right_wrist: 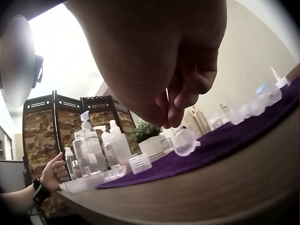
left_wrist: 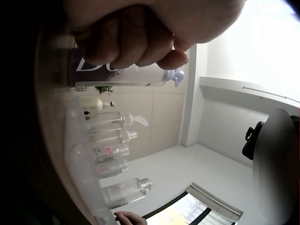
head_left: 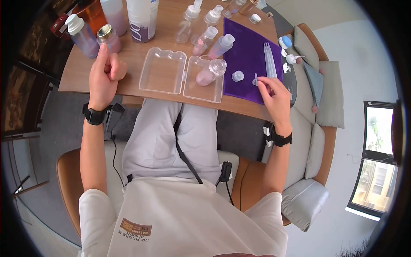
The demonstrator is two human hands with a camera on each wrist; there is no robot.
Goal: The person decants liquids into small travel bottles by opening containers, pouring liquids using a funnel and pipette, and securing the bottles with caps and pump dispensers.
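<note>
My right hand (head_left: 276, 99) is low over the right part of a purple cloth (head_left: 242, 47). Its thumb and fingers pinch a small clear plastic disc with a tab (right_wrist: 185, 142), which looks upright at the fingertips. Just left of it, a small translucent ribbed cap (head_left: 237, 76) rests on the cloth. My left hand (head_left: 106, 73) has its fingers curled in with nothing in them, the thumb pointing up toward a gold-lidded jar (head_left: 108, 38). Between the hands lies an opened clear plastic case (head_left: 162, 70), with an uncapped clear bottle (head_left: 209, 73) lying over its right half.
Several clear bottles (head_left: 204, 40) stand behind the case. A large white-and-purple bottle (head_left: 143, 19) and a white-capped pump bottle (head_left: 81, 36) stand at the back left. Tapered translucent strips (head_left: 269, 60) lie on the cloth's right side. The table's front edge (head_left: 137, 96) runs near both wrists.
</note>
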